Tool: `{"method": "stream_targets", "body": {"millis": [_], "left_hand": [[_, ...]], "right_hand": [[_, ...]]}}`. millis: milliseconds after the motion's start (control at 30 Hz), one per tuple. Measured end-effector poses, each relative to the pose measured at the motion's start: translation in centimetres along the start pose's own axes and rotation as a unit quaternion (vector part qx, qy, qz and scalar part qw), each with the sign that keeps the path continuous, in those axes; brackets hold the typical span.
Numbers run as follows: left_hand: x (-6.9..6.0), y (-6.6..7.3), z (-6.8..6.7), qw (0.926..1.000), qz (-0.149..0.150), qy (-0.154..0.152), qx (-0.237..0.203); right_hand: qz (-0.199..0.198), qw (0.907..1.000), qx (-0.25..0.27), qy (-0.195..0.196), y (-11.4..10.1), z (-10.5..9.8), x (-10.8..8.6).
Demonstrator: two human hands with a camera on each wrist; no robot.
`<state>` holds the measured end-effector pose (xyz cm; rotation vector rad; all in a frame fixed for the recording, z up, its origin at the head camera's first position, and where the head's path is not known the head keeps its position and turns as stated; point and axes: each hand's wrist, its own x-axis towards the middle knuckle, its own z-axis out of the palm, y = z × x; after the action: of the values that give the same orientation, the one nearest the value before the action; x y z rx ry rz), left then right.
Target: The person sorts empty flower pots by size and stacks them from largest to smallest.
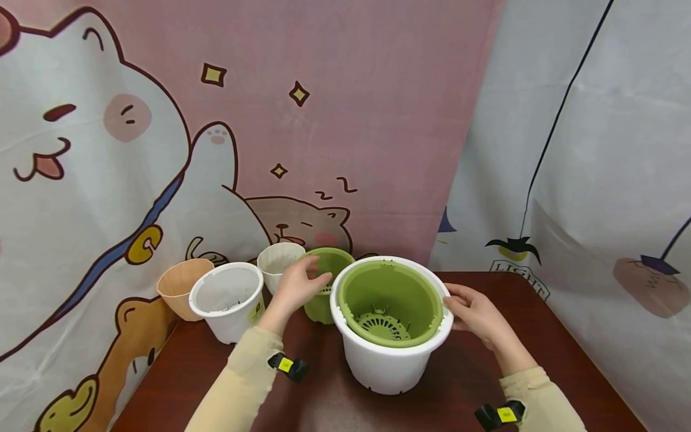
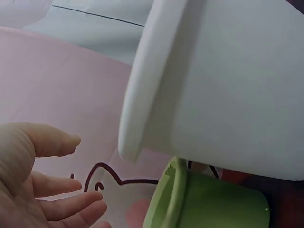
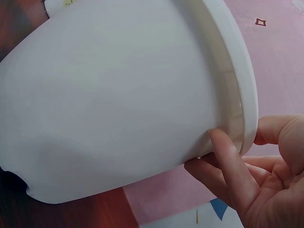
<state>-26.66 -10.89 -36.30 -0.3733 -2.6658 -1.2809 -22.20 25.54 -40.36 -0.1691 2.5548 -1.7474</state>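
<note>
Wearing cream sleeves (image 1: 237, 378) at about 8 and 4 o'clock of the large white pot (image 1: 384, 369), with a black wrist unit (image 1: 499, 415) strapped on each. Gripping that pot's rim at 3 o'clock with right hand (image 1: 477, 313), clamped on the lip with thumb and fingers. Located just below and right of centre in head view, over dark red-brown worktop (image 1: 345, 414); cannot tell if resting on it. Containing a green inner pot (image 1: 399, 282), slotted at the bottom. Hovering with left hand (image 1: 298, 287) between 9 and 10 o'clock, thumb and fingers apart, clear of the white rim. Further back, showing rear green pot (image 1: 322, 309) at 10, smaller white pot (image 1: 229, 327) at 9, peach pot (image 1: 180, 294) further out at 9, cream pot (image 1: 275, 279) at 10. Hung behind everything with cartoon-printed cloth (image 1: 367, 120)
</note>
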Motion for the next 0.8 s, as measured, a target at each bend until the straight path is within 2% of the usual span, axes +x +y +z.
{"method": "stream_targets", "body": {"millis": [300,467,800], "left_hand": [[-0.8,-2.0,0.2,0.9988,-0.029,0.039,-0.009],[-1.0,-3.0,0.5,0.9969,-0.031,0.072,-0.011],[-1.0,-5.1,0.8,0.9917,-0.059,0.114,-0.008]], "right_hand": [[-0.002,1.0,0.002,-0.001,0.0,0.0,0.0],[-0.001,1.0,0.001,0.001,-0.1,0.0,-0.1],[-0.004,1.0,0.007,-0.002,-0.1,0.0,-0.1]]}}
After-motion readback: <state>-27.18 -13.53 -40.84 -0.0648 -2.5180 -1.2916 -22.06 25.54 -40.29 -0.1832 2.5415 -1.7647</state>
